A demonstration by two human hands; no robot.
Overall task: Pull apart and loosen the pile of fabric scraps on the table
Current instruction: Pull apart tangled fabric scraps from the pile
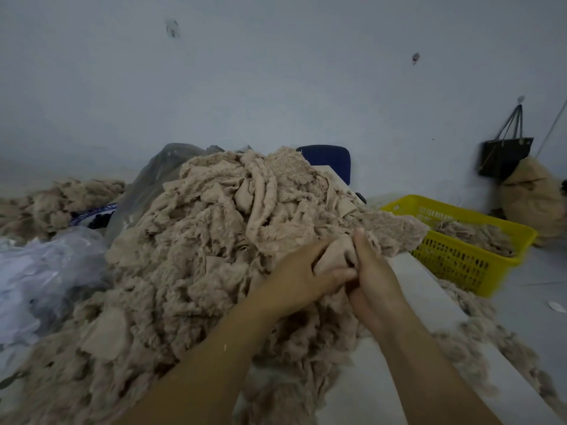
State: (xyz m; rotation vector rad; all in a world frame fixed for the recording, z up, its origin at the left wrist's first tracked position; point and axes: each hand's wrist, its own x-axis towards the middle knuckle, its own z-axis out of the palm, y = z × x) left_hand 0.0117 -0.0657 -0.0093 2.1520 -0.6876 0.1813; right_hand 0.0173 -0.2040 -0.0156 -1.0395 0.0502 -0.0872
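A tall heap of beige fabric scraps (214, 246) covers most of the white table (429, 289). At its right flank, my left hand (302, 280) and my right hand (372, 277) meet side by side. Both grip one smooth beige scrap (339, 251) that bulges up between them, still joined to the heap. My left thumb lies across the lower edge of that scrap. My right thumb points up along its right side. Loose fluffy scraps (399, 231) stick out to the right just beyond my hands.
A yellow plastic basket (460, 259) holding scraps stands right of the table. Clear plastic bags (46, 271) lie at the left, with another scrap heap (55, 200) behind. A blue chair back (331, 162) stands behind the pile. A dark bag (503, 154) hangs on the wall.
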